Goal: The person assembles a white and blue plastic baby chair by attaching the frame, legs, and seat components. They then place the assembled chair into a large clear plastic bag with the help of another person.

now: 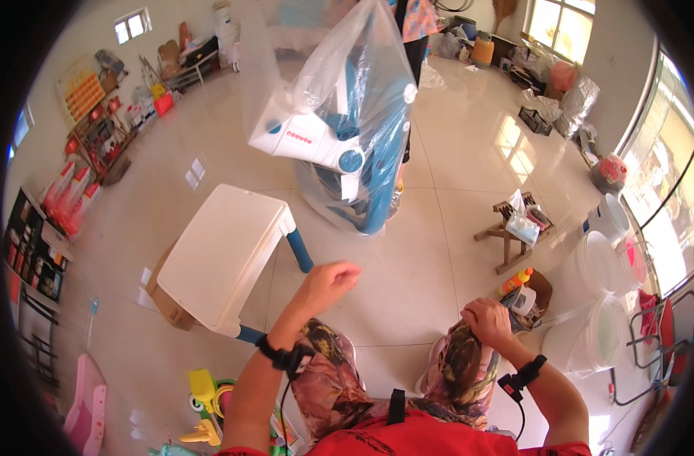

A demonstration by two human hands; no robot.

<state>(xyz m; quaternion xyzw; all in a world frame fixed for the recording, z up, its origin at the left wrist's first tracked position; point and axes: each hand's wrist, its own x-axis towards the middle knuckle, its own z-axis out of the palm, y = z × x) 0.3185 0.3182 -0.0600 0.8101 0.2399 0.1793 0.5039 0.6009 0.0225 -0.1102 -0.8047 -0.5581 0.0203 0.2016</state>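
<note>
1. Our left hand [331,283] hangs in the air, fingers folded into a loose fist, with nothing showing in its grasp.
2. Nearest it is the white play table [224,254], standing on the floor [392,292] left of us; the hand is just beyond the table's right edge, near a blue leg [299,251].
3. Our right hand [487,321] rests over the right knee of the patterned trousers [462,372], fingers bent, probably for support; we cannot tell whether its palm hides anything.
4. Past the table's far right corner stands a blue-and-white plastic frame [377,205] under clear sheeting [377,45], perhaps against dust.
5. At right, a wooden stool [495,234] carries a tissue pack [522,229], presumably to keep it off the floor.
6. An open carton [543,287] groups an orange bottle [515,282] at its left edge with a white tub [524,301].
</note>
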